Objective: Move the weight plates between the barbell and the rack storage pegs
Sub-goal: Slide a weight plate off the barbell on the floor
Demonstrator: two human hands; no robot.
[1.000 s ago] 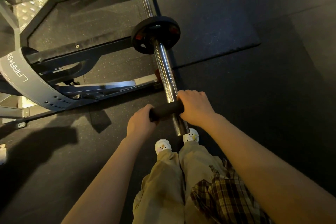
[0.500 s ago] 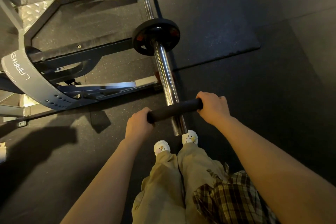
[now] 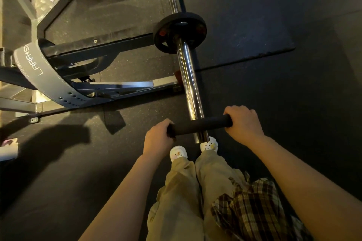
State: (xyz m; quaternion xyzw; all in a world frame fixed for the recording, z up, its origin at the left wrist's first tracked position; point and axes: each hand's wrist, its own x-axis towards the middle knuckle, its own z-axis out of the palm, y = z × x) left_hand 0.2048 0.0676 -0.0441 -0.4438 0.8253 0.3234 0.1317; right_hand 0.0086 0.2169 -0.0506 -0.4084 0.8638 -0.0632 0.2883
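A chrome barbell sleeve (image 3: 189, 82) runs from the upper middle down toward me. One small black weight plate (image 3: 179, 32) sits on it near the collar. Across the sleeve's near end lies a black foam-covered handle (image 3: 199, 125). My left hand (image 3: 157, 140) grips its left end. My right hand (image 3: 242, 122) grips its right end. The bare sleeve between the plate and the handle carries nothing else.
The black steel rack frame (image 3: 94, 44) fills the upper left, with a grey lifting belt (image 3: 47, 82) draped over it. Dark rubber floor mats (image 3: 254, 25) lie right of the bar. My white shoes (image 3: 178, 153) stand just below the bar's end.
My right hand has slid rightward along the black handle, away from my left hand, baring more of the handle. My left hand and the plate stay in place.
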